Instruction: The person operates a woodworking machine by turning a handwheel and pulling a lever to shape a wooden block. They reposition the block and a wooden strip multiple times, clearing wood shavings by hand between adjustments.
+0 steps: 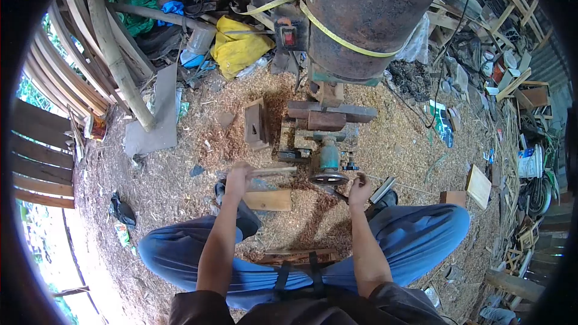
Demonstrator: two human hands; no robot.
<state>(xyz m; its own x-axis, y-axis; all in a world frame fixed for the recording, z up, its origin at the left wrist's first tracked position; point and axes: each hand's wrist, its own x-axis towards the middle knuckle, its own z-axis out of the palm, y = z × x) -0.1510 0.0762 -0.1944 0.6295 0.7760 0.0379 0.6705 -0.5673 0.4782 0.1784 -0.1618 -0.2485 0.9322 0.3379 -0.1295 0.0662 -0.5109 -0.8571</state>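
Observation:
My left hand (239,179) is closed around the near end of a narrow wooden stick (274,171), which points right toward the machine. Below it a flat wooden board (269,200) lies on the shavings. My right hand (360,190) is closed at the end of a dark lever (335,193) below the machine's handwheel (329,178); its fingers are partly hidden. Above the wheel, a wooden block (327,121) sits in the machine's vise, against a longer dark beam (360,113). A large rusty motor housing (367,18) hangs over them.
A slotted wooden piece (256,125) stands left of the vise. A red switch (289,37) is on the machine's side. A metal bar (383,189) lies by my right foot. A yellow sack (239,45) and poles (114,48) are at the back left; scrap wood lines the right.

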